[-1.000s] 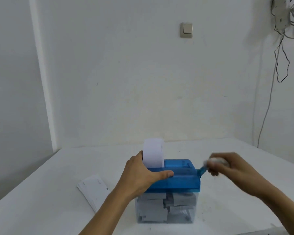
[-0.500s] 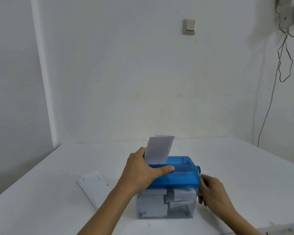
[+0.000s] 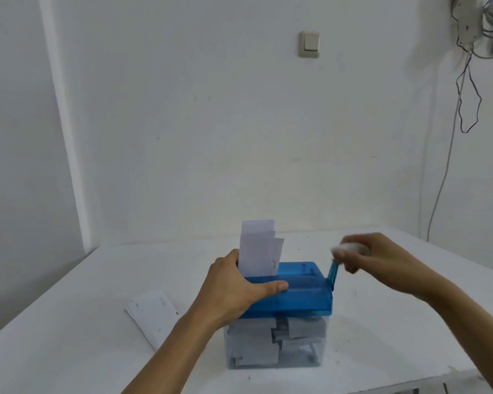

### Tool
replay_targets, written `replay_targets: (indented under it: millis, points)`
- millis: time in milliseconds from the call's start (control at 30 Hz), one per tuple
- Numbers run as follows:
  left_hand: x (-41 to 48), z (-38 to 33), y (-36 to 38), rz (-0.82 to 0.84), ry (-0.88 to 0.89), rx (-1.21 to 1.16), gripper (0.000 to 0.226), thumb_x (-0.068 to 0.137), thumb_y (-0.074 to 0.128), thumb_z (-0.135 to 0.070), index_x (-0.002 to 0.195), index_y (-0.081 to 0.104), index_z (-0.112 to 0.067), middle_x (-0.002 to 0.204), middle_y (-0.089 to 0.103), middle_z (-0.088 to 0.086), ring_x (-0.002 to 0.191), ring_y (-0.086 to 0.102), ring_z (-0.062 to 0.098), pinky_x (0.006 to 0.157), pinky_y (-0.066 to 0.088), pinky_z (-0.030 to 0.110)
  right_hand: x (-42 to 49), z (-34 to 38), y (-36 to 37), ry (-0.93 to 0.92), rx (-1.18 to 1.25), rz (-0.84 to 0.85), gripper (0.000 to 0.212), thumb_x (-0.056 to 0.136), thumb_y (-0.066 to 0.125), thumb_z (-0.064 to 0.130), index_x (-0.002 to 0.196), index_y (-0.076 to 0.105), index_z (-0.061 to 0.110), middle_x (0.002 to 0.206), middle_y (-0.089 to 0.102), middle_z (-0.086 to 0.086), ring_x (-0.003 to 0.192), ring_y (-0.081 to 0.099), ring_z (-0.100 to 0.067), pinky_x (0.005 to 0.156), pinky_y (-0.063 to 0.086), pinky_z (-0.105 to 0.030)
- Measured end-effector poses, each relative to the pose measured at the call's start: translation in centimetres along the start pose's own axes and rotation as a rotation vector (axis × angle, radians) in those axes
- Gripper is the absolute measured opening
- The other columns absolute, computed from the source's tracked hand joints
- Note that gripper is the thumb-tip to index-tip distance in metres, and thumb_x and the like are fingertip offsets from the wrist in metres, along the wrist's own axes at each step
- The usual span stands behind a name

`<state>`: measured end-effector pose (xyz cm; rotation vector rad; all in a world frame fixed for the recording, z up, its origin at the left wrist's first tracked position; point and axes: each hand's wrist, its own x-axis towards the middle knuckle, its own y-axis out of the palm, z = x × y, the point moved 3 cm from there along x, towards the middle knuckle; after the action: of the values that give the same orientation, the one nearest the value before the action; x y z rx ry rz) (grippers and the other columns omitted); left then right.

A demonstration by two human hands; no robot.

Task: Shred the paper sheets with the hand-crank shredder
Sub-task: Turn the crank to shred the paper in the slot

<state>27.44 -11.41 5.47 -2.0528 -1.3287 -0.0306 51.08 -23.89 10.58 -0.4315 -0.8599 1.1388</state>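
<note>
Blue translucent plastic forms the boxy, round-edged top of the shredder (image 3: 296, 294), which sits on a clear, straight-walled bin (image 3: 319, 356) packed with grey-white cut paper. It stands on the white table (image 3: 69, 322), toward the near side and about midway across. The left hand (image 3: 234, 291) clasps its left end, thumb laid along the front face and fingers curled over the back. From the slot just beside those fingers, several thin white sheets (image 3: 258, 248) stand upright, their top edges stepped. At the right end the blue crank (image 3: 333, 273) points up, tilted slightly right, and the right hand (image 3: 381, 260) closes its fingers around the white knob (image 3: 349, 247), which is blurred. A flat stack (image 3: 154, 317) of printed sheets lies left of the bin, partly behind the left forearm, well in from the table's left edge. Smooth tabletop runs behind the shredder to the wall and right of it to the edge near a hanging cable (image 3: 444, 180). On the matt wall sits 1 square switch (image 3: 308, 44).
</note>
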Motion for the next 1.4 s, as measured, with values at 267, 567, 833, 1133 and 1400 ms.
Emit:
replay_targets:
  millis: [267,567,833,1133,1400]
  points:
    - [0.1,0.1,0.2,-0.009,-0.014,-0.023,0.090,0.044,0.072,-0.081,0.120,0.040,-0.043,0.113,0.051,-0.021,0.098,0.053,0.003,0.063,0.045,0.010,3.1,-5.7,7.5,0.200,0.150,-0.131,0.016,0.099,0.057,0.018,0.086,0.057,0.009,0.082,0.065,-0.005,0.060,0.060,0.000,0.056,0.052,-0.018]
    - [-0.1,0.1,0.2,-0.018,-0.027,-0.010,0.095,0.042,0.072,-0.083,0.122,0.044,-0.040,0.118,0.053,-0.015,0.105,0.054,0.009,0.065,0.045,0.011,-5.1,-4.9,7.9,0.259,0.280,0.030,0.049,0.105,0.043,0.037,0.074,0.061,0.004,0.057,0.064,-0.007,0.053,0.059,-0.020,0.058,0.051,-0.034]
    - [0.1,0.3,0.0,-0.009,-0.037,0.011,0.091,0.037,0.072,-0.086,0.112,0.046,-0.042,0.113,0.055,-0.017,0.098,0.055,0.003,0.066,0.046,0.013,-3.4,-0.9,1.1,-0.003,0.093,0.233,0.025,0.087,0.073,0.042,0.076,0.065,0.020,0.068,0.063,0.003,0.063,0.056,-0.009,0.062,0.047,-0.021]
    - [0.3,0.7,0.3,-0.014,-0.038,0.048,0.094,0.034,0.065,-0.091,0.110,0.046,-0.041,0.111,0.050,-0.018,0.097,0.052,0.006,0.069,0.047,0.015,4.2,-3.7,3.9,0.082,0.372,-0.119,0.018,0.095,0.065,0.024,0.096,0.059,0.007,0.088,0.070,-0.005,0.076,0.066,-0.015,0.068,0.056,-0.026]
    - [0.2,0.3,0.1,-0.032,-0.027,0.025,0.081,0.045,0.073,-0.082,0.108,0.049,-0.038,0.110,0.053,-0.016,0.096,0.054,0.003,0.066,0.045,0.012,-1.6,-7.7,10.2,0.273,0.275,-0.006,0.030,0.104,0.048,0.027,0.097,0.062,0.002,0.069,0.068,-0.007,0.056,0.060,-0.014,0.057,0.053,-0.027]
